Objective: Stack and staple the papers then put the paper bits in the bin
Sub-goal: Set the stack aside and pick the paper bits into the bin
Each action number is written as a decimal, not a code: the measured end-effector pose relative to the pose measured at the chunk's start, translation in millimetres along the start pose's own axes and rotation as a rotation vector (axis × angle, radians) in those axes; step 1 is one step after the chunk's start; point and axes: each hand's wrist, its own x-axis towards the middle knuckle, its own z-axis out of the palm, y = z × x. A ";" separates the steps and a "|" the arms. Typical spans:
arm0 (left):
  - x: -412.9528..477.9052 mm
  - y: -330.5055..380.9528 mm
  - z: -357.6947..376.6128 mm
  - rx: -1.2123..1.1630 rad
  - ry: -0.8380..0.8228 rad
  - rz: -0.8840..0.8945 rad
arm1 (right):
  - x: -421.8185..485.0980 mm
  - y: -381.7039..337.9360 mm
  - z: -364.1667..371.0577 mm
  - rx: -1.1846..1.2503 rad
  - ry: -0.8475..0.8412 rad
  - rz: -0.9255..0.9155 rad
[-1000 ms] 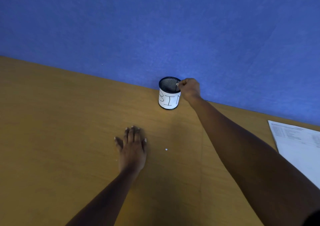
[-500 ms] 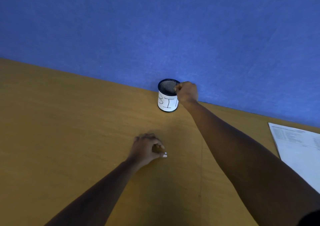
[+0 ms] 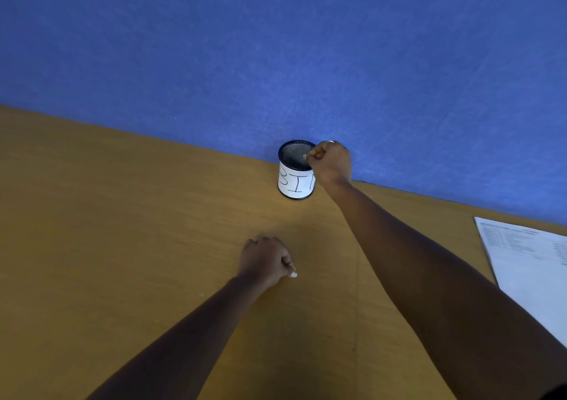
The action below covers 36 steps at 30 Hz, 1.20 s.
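Observation:
A black mesh bin (image 3: 295,171) with a white "BIN" label stands at the back of the wooden table (image 3: 122,231), against the blue wall. My right hand (image 3: 332,163) is closed at the bin's right rim, and a pale speck, seemingly a paper bit (image 3: 304,156), shows at its fingertips over the opening. My left hand (image 3: 266,260) rests on the table in front of the bin, fingers pinched together where a white paper bit lay; that bit is hidden. A tiny white bit (image 3: 201,294) lies left of my forearm.
A stack of printed white papers (image 3: 527,264) lies at the right edge of the table. A blue fabric wall (image 3: 276,47) rises directly behind the bin. No stapler is in view.
My left hand went from lying flat to the right and closed its fingers over the white bit. My right hand stayed at the bin's rim, shifting slightly over the opening.

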 end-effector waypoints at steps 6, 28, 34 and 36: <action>1.3 7.4 3.6 0.154 -0.042 0.041 | -8.2 3.8 6.1 0.021 0.007 -0.043; 140.8 47.5 -111.1 -0.073 0.334 -0.139 | -24.5 16.3 -6.4 0.153 0.009 -0.032; 145.1 45.9 -116.2 -0.016 0.352 -0.189 | -27.7 16.8 -4.7 0.191 0.007 -0.073; 145.6 45.1 -116.2 -0.018 0.353 -0.193 | -33.8 19.2 -5.3 0.197 0.014 -0.105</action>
